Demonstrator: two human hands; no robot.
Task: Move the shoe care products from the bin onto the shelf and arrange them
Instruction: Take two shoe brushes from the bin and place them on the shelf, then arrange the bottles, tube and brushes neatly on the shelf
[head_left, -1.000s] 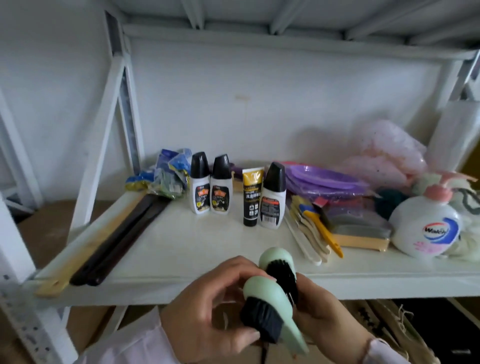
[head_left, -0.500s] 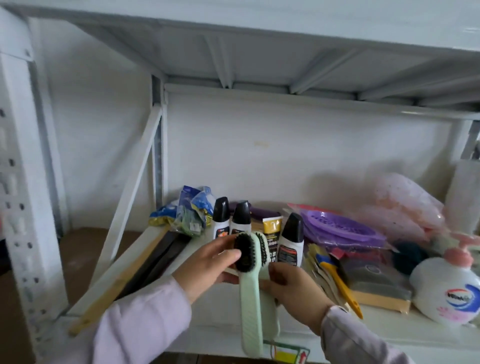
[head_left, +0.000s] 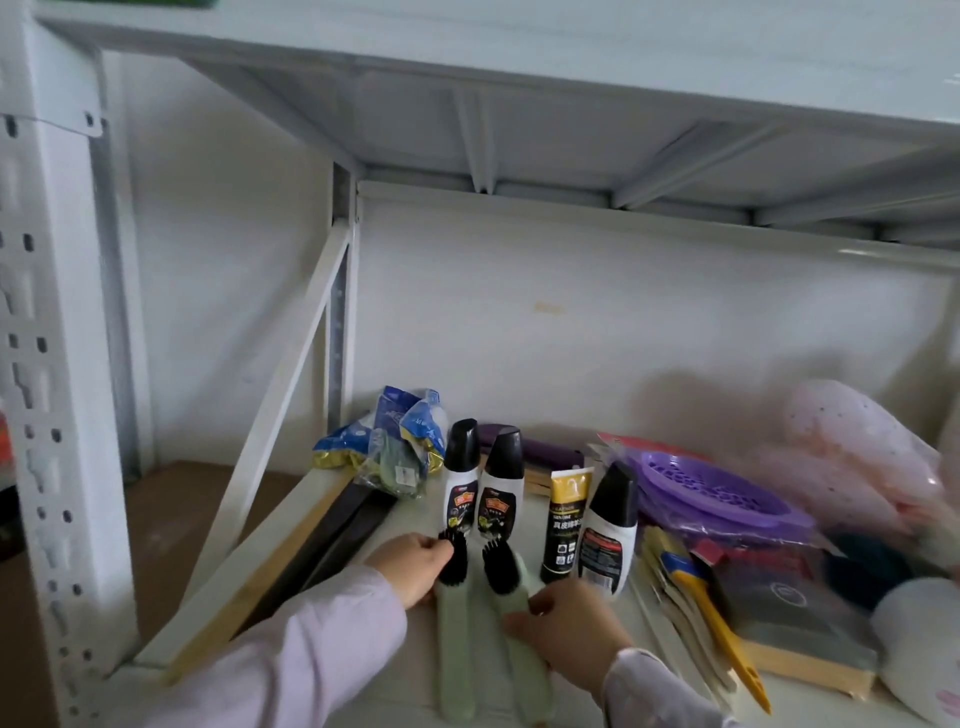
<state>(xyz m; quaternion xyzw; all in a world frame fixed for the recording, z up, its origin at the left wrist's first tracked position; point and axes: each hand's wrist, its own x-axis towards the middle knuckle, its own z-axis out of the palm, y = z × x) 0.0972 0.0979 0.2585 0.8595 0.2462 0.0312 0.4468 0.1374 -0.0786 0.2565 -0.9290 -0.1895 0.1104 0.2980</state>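
Lower centre of frame, your hands, left (head_left: 415, 569) & right (head_left: 563, 626), pinch two light, stiff green brushes (head_left: 457, 639): grip handles, not bristles, w/ bottles (head_left: 460, 483) behind.

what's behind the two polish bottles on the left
A dark purple flat item lies behind the two polish bottles, near the back wall. The bottles cover its left end, so I can't identify it.

Shelf (head_left: 322, 499) looks like painted metal, matt white. The two brushes (head_left: 470, 623) under the hands — smooth pale-green plastic, black bristles. Just beyond them, glossy plastic bottles (head_left: 480, 488) — shiny black caps.
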